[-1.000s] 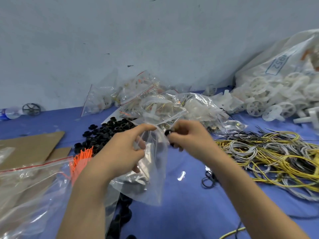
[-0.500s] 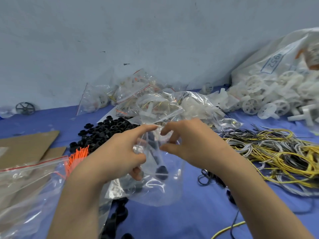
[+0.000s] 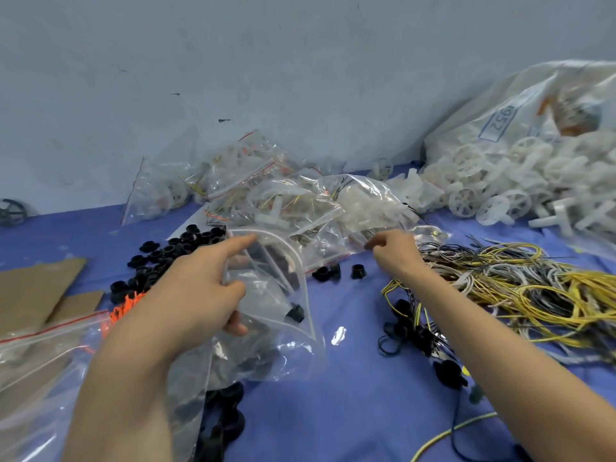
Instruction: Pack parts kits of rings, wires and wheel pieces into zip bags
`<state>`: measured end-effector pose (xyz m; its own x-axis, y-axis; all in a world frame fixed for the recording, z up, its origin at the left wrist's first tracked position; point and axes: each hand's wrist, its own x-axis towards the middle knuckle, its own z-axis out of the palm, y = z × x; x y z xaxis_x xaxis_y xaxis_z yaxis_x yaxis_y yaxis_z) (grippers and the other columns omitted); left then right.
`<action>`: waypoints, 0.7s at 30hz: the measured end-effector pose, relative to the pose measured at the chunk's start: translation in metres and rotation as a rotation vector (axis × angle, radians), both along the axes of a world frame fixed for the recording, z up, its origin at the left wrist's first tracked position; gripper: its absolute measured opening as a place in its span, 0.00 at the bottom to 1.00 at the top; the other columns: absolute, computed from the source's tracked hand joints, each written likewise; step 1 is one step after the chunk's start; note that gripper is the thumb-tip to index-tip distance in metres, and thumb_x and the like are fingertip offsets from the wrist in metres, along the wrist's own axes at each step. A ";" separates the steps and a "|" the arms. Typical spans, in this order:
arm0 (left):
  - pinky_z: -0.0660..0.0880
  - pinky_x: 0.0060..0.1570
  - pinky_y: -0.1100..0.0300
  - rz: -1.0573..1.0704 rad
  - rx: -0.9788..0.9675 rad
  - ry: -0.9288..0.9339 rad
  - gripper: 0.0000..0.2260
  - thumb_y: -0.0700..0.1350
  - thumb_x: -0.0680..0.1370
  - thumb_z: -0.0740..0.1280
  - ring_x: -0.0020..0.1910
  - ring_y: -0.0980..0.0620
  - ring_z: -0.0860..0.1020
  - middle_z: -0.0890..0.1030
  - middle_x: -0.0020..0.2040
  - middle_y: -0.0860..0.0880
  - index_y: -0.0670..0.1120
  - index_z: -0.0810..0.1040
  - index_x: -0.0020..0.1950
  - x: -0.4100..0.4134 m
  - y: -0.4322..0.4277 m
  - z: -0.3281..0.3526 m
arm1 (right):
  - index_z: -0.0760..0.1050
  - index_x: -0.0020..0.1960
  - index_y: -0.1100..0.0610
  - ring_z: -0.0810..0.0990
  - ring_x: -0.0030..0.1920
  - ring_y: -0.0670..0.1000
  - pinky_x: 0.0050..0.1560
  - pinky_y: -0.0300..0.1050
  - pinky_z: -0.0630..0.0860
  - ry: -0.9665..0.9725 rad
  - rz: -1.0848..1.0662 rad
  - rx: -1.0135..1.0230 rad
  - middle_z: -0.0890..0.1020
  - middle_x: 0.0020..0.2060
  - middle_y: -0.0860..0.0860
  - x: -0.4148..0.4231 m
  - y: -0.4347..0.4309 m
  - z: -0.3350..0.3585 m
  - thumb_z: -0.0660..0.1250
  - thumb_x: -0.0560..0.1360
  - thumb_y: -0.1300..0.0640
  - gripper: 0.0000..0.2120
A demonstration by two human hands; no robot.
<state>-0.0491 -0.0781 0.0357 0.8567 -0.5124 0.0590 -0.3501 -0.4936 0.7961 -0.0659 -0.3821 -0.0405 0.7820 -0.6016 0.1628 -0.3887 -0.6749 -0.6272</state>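
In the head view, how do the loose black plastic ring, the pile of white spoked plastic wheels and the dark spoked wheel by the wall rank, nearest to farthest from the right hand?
From the right hand:
1. loose black plastic ring, just left of it.
2. pile of white spoked plastic wheels, back right.
3. dark spoked wheel, far left.

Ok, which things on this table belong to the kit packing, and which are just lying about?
Job in hand: zip bag held in the left hand, black rings, wire tangle, white wheel pieces, filled bags.
Lying about: cardboard, dark wheel by the wall.
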 end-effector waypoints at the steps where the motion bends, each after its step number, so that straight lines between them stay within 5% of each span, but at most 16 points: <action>1: 0.82 0.36 0.52 0.008 0.002 0.002 0.32 0.30 0.76 0.58 0.24 0.53 0.78 0.75 0.65 0.54 0.62 0.67 0.72 0.001 0.002 -0.001 | 0.82 0.55 0.58 0.79 0.52 0.56 0.44 0.38 0.71 0.052 0.036 0.054 0.80 0.58 0.56 0.010 -0.004 0.000 0.59 0.74 0.67 0.16; 3: 0.82 0.37 0.51 0.028 0.001 0.005 0.33 0.30 0.76 0.57 0.25 0.54 0.79 0.75 0.65 0.55 0.63 0.68 0.71 0.004 0.006 -0.003 | 0.81 0.58 0.58 0.74 0.38 0.48 0.31 0.29 0.68 0.086 0.081 0.232 0.79 0.58 0.53 0.025 -0.013 -0.002 0.60 0.76 0.67 0.16; 6: 0.82 0.38 0.50 0.059 -0.013 0.003 0.32 0.31 0.77 0.57 0.25 0.54 0.79 0.76 0.63 0.57 0.63 0.69 0.70 0.007 0.010 -0.003 | 0.81 0.56 0.58 0.67 0.31 0.46 0.23 0.30 0.64 0.053 0.014 0.366 0.79 0.40 0.50 0.038 -0.021 -0.010 0.62 0.75 0.67 0.14; 11: 0.82 0.35 0.54 0.064 -0.034 -0.010 0.31 0.30 0.77 0.56 0.24 0.55 0.78 0.76 0.62 0.58 0.60 0.69 0.71 0.006 0.011 0.000 | 0.81 0.50 0.65 0.73 0.37 0.53 0.35 0.43 0.67 -0.177 -0.145 0.534 0.78 0.37 0.56 0.043 -0.021 -0.022 0.67 0.74 0.64 0.07; 16: 0.78 0.30 0.64 0.029 -0.020 -0.047 0.27 0.32 0.78 0.57 0.40 0.54 0.82 0.79 0.58 0.60 0.57 0.72 0.69 0.000 0.006 0.003 | 0.84 0.41 0.60 0.77 0.38 0.44 0.36 0.32 0.73 -0.596 -0.122 0.619 0.83 0.37 0.51 0.019 0.005 0.015 0.60 0.73 0.66 0.13; 18: 0.75 0.31 0.69 0.022 0.013 -0.090 0.24 0.34 0.78 0.58 0.45 0.58 0.80 0.80 0.57 0.61 0.55 0.74 0.69 -0.003 0.000 0.005 | 0.82 0.34 0.57 0.81 0.44 0.50 0.50 0.45 0.76 -0.746 -0.031 0.701 0.84 0.37 0.52 0.002 0.021 0.042 0.59 0.73 0.66 0.16; 21: 0.75 0.50 0.65 -0.018 0.101 -0.178 0.18 0.41 0.80 0.60 0.55 0.60 0.78 0.79 0.61 0.60 0.54 0.75 0.69 -0.009 -0.010 0.007 | 0.81 0.29 0.58 0.83 0.41 0.53 0.50 0.59 0.79 -0.959 0.192 0.948 0.83 0.33 0.54 -0.032 0.047 0.084 0.57 0.73 0.67 0.19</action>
<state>-0.0584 -0.0877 0.0423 0.8281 -0.5384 0.1561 -0.4900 -0.5600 0.6681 -0.0981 -0.3355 0.0437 0.6794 -0.6808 0.2737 0.5087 0.1683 -0.8443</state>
